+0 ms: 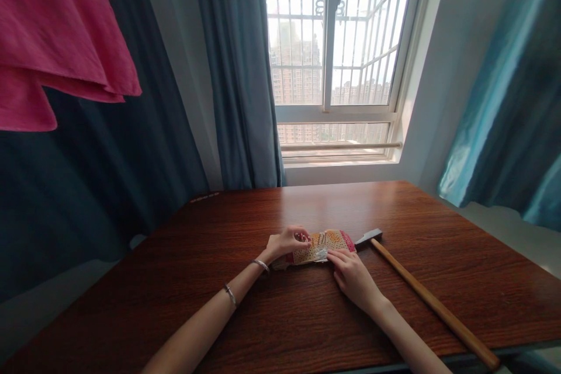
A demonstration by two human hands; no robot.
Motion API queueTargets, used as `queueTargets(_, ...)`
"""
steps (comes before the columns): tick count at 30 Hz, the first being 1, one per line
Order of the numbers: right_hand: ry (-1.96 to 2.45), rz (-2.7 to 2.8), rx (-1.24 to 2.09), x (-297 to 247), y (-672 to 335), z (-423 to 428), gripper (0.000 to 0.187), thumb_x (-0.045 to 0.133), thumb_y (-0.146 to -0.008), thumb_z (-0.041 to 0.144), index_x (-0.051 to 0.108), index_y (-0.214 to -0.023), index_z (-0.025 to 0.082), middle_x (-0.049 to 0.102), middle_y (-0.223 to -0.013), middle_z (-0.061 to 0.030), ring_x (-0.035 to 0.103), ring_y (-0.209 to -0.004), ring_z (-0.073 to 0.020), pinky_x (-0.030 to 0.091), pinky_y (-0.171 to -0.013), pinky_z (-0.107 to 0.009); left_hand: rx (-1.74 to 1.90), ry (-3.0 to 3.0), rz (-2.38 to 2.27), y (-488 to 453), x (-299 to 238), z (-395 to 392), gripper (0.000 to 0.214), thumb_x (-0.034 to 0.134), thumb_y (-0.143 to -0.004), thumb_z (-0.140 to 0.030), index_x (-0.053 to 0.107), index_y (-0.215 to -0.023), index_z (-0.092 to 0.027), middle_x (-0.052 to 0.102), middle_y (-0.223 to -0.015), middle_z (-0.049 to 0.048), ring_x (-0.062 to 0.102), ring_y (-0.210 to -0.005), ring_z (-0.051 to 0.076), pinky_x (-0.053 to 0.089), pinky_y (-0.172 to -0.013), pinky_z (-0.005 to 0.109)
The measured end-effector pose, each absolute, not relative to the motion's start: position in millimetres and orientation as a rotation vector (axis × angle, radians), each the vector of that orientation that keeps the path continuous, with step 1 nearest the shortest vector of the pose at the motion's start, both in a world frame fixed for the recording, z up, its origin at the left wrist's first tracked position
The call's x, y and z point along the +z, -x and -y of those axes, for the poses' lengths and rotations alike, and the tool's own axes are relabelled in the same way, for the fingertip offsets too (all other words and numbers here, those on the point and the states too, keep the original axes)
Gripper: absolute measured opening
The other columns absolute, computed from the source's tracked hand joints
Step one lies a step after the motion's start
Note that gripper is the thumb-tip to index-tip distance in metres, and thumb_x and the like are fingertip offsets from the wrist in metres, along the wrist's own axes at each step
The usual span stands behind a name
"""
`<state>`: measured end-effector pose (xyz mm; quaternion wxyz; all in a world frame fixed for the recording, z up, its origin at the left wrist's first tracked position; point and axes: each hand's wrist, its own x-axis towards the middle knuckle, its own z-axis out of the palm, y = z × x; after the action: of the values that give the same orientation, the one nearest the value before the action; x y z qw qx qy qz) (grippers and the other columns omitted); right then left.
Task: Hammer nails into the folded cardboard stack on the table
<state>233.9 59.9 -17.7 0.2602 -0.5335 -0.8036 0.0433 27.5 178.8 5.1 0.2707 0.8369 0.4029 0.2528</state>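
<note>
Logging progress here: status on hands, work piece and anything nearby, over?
Left hand at patterned piece, grip unclear. Right hand touching its near edge. Hammer untouched, lying by its right end.

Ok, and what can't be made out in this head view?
All in the head view:
Left hand: whether it pinches anything; too small to tell.
Patterned piece: the part under the right hand, which covers it.
Pink cloth: the rest, cut off by the top and left edges.
Pale marks, far left: too small and blurred.
</note>
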Motion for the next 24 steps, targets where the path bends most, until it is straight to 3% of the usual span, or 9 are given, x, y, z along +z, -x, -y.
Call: queueTargets(24,1.467,2.176,0.101,-13.6,-231.2,-57.1,0.049,0.044,-0.072,0.008,0.052,-0.119,0.021,0.055,-0.120,-0.0048,0.045,-0.110,-0.0200,0.030,-0.096,-0.036,0.664,-2.257,-1.223,-40.6,29.2,-160.1,0.014,0.062,-0.068,-0.029,0.070,-0.074,-0.020,0.064,-0.076,0.0001,0.052,-0.066,0.014,0.035,-0.059,0.021)
